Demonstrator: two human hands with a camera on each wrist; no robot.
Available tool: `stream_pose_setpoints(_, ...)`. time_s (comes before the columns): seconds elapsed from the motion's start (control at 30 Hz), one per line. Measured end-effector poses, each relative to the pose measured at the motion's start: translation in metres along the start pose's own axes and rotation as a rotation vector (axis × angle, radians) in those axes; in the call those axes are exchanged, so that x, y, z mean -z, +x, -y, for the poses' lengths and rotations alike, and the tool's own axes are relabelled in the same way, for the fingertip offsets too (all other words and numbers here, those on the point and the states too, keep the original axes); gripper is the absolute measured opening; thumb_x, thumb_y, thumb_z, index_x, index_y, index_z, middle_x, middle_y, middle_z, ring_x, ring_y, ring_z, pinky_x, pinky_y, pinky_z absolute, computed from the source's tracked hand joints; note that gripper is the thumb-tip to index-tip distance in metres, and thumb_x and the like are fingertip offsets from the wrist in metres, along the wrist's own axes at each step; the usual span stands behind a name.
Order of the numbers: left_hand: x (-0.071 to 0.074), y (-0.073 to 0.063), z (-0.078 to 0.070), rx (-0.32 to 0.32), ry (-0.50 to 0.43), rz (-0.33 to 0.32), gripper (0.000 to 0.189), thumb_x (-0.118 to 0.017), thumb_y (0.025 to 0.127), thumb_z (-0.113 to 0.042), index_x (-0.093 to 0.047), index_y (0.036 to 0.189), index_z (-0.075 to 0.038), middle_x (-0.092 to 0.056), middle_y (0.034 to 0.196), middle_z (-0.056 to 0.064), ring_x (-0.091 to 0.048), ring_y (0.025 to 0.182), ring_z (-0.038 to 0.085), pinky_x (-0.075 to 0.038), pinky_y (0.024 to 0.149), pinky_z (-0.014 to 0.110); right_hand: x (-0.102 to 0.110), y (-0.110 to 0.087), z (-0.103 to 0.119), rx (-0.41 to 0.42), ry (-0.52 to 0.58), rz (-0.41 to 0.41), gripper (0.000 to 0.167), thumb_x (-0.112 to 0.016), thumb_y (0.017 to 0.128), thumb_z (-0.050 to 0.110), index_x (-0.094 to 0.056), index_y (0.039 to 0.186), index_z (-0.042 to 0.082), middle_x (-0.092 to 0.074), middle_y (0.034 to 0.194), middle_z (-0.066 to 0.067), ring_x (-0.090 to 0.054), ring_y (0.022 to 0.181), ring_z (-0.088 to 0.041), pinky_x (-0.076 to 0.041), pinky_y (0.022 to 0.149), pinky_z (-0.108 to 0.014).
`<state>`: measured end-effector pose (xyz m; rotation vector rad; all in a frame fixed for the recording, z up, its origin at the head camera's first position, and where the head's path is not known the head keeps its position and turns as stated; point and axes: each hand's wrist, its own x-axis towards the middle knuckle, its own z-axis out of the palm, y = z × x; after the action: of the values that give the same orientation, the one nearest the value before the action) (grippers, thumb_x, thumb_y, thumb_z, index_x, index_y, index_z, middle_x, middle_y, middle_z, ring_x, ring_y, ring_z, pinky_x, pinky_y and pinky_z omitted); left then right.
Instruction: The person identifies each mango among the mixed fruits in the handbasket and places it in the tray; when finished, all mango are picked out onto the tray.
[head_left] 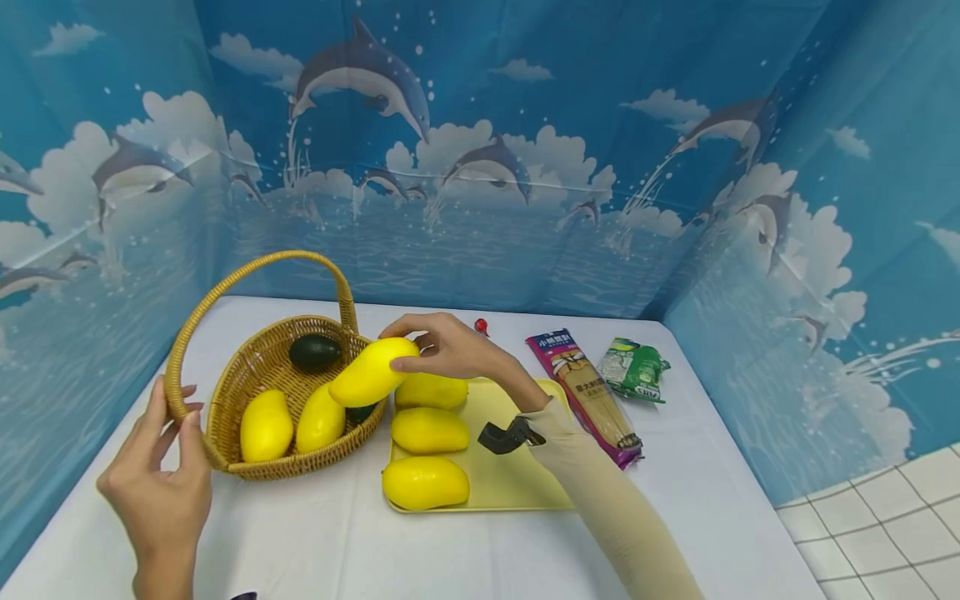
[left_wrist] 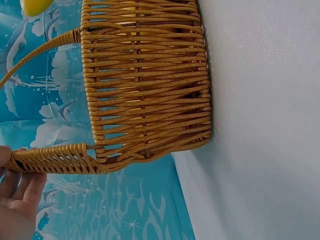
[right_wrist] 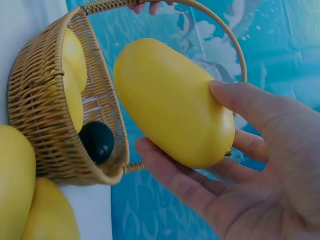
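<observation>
My right hand grips a yellow mango between thumb and fingers, above the right rim of a wicker basket. In the right wrist view the mango hangs tilted beside the basket's opening. With thumb and fingers, my left hand holds the left side of the basket's arched handle; the left wrist view shows the same grip on the handle. Inside the basket lie two mangoes, a dark green avocado and another dark green fruit, mostly hidden.
Right of the basket, a yellow tray carries three mangoes along its left side. Further right lie a pack of noodles and a green packet. A small red-wrapped item sits behind the tray.
</observation>
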<state>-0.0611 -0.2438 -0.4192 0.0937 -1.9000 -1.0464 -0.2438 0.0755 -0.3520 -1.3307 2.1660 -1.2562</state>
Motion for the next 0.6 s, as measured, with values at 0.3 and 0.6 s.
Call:
stream_pose_setpoints(0.3, 0.001, -0.001, -0.002, 0.016, 0.02, -0.005, 0.065, -0.069, 0.099, 0.008, -0.053, 0.156, -0.019, -0.073, 0.134, 0.018, -0.067, 0.116, -0.005, -0.054, 0.101, 0.013, 0.014, -0.052, -0.017, -0.051, 0.11, -0.08, 0.06, -0.074, 0.1, -0.002, -0.052, 0.156, -0.002, -0.057, 0.152, -0.023, -0.064, 0.132, -0.036, -0.062, 0.106, -0.043)
stream_pose_setpoints(0.6, 0.0, 0.0, -0.003, 0.02, 0.008, -0.01, 0.066, -0.069, 0.098, 0.01, -0.054, 0.156, -0.019, -0.073, 0.134, 0.016, -0.069, 0.115, -0.004, -0.055, 0.101, 0.013, 0.022, -0.109, -0.038, 0.002, 0.186, -0.205, 0.057, -0.078, 0.091, -0.013, -0.06, 0.145, -0.011, -0.059, 0.148, -0.029, -0.063, 0.134, -0.029, -0.06, 0.108, -0.044)
